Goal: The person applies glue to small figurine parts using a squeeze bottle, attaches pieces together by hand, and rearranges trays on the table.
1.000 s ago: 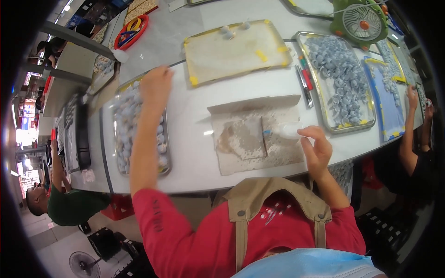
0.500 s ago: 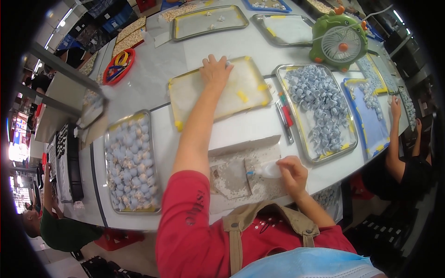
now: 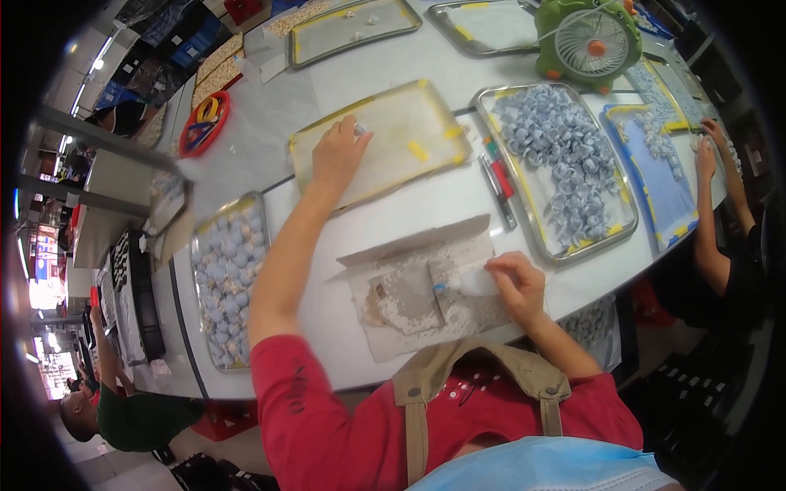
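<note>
My left hand (image 3: 337, 155) is over the left part of a flat, paper-lined tray (image 3: 393, 123) with yellow tape on its edges. Thumb and fingers pinch a small grey-blue piece (image 3: 359, 129); its exact shape is too small to tell. Closer to me, my right hand (image 3: 517, 285) grips a white squeeze bottle (image 3: 476, 281) with a blue tip, tilted on its side. Its tip points left above an opened piece of cardboard (image 3: 401, 299) spotted with dried residue.
A metal tray of grey-blue cup-shaped pieces (image 3: 557, 155) stands right, beside pens (image 3: 497, 192). Rounded blue pieces fill a tray (image 3: 232, 286) at left. A red basket (image 3: 203, 123), a green fan (image 3: 589, 45) and more trays stand farther off. Other people work at both sides.
My left hand has drawn left and slightly nearer across the taped tray, with the small piece at its fingertips. My right hand keeps the bottle over the cardboard. The whole view has shifted slightly.
</note>
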Demonstrator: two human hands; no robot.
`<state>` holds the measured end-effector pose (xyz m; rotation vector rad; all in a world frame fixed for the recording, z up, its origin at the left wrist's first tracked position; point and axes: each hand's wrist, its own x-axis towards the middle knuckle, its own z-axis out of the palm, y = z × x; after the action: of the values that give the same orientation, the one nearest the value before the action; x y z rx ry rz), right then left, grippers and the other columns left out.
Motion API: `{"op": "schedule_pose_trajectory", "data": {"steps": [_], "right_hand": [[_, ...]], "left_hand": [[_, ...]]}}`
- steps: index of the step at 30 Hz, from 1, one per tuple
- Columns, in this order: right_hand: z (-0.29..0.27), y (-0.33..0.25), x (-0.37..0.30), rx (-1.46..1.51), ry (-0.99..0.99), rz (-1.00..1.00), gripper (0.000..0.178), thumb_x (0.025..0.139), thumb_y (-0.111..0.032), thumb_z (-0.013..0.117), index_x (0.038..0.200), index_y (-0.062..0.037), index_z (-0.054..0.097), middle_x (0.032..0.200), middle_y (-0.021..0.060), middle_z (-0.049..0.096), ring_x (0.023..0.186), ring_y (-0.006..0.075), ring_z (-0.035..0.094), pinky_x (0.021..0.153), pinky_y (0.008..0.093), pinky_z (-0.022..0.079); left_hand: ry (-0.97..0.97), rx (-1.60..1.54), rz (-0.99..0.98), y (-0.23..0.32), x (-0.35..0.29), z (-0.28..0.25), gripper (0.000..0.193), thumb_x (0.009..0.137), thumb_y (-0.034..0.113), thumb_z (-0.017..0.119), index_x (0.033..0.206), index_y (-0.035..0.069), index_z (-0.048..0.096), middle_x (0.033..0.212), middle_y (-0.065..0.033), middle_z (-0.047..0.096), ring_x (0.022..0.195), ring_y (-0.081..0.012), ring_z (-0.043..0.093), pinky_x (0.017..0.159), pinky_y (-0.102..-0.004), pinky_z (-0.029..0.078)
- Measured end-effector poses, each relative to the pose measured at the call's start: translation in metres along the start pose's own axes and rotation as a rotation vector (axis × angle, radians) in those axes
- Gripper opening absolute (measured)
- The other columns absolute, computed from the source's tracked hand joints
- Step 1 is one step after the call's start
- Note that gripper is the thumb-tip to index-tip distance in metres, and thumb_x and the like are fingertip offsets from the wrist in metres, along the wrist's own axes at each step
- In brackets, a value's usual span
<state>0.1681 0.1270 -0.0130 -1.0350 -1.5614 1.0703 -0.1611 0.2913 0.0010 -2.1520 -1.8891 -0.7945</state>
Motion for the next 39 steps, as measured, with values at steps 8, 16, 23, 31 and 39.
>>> {"op": "schedule_pose_trajectory", "data": {"steps": [8, 16, 23, 31, 39], "right_hand": [[0.005, 0.006, -0.006, 0.01, -0.002, 0.064, 0.012, 0.082, -0.001, 0.058, 0.093, 0.0011, 0.063, 0.089, 0.0091, 0.062, 0.082, 0.0143, 0.059, 0.073, 0.0238, 0.046], [0.004, -0.001, -0.003, -0.004, -0.018, 0.163, 0.022, 0.084, -0.01, 0.059, 0.104, -0.0009, 0.06, 0.094, 0.0058, 0.063, 0.079, 0.011, 0.056, 0.072, 0.0222, 0.044], [-0.008, -0.009, -0.006, -0.501, -0.213, -0.219, 0.034, 0.074, -0.015, 0.07, 0.104, -0.0032, 0.06, 0.096, 0.0112, 0.061, 0.085, 0.0255, 0.055, 0.073, 0.0316, 0.045], [-0.006, -0.018, -0.028, -0.439, -0.23, -0.028, 0.035, 0.071, -0.017, 0.073, 0.1, -0.0031, 0.06, 0.088, 0.0084, 0.06, 0.079, 0.0202, 0.055, 0.071, 0.0288, 0.045], [-0.019, -0.042, -0.049, 0.158, -0.046, 0.209, 0.025, 0.079, -0.011, 0.067, 0.098, -0.0014, 0.054, 0.085, 0.0011, 0.056, 0.075, 0.0062, 0.05, 0.066, 0.0201, 0.042]], "left_hand": [[-0.065, -0.014, -0.032, -0.004, -0.064, -0.019, 0.028, 0.073, 0.025, 0.068, 0.09, 0.007, 0.055, 0.083, -0.0101, 0.058, 0.08, -0.0291, 0.057, 0.064, -0.0387, 0.048], [0.098, -0.829, -0.404, 0.057, -0.097, -0.087, 0.035, 0.079, 0.012, 0.065, 0.112, 0.002, 0.055, 0.096, -0.0105, 0.062, 0.082, -0.0165, 0.059, 0.074, -0.0257, 0.046], [-0.156, -1.887, -0.854, 0.15, -0.214, -0.123, 0.041, 0.082, -0.006, 0.054, 0.122, 0.001, 0.049, 0.12, -0.0118, 0.053, 0.093, -0.0155, 0.056, 0.08, -0.0252, 0.047], [-0.303, -2.107, -1.073, 0.187, -0.244, -0.107, 0.031, 0.092, 0.016, 0.05, 0.12, 0.001, 0.049, 0.112, -0.0102, 0.057, 0.088, -0.0145, 0.058, 0.076, -0.023, 0.047], [-0.274, -1.977, -1.081, 0.195, -0.246, -0.099, 0.032, 0.092, 0.018, 0.05, 0.119, 0.001, 0.049, 0.109, -0.0118, 0.058, 0.084, -0.0135, 0.058, 0.072, -0.0221, 0.047]]}}
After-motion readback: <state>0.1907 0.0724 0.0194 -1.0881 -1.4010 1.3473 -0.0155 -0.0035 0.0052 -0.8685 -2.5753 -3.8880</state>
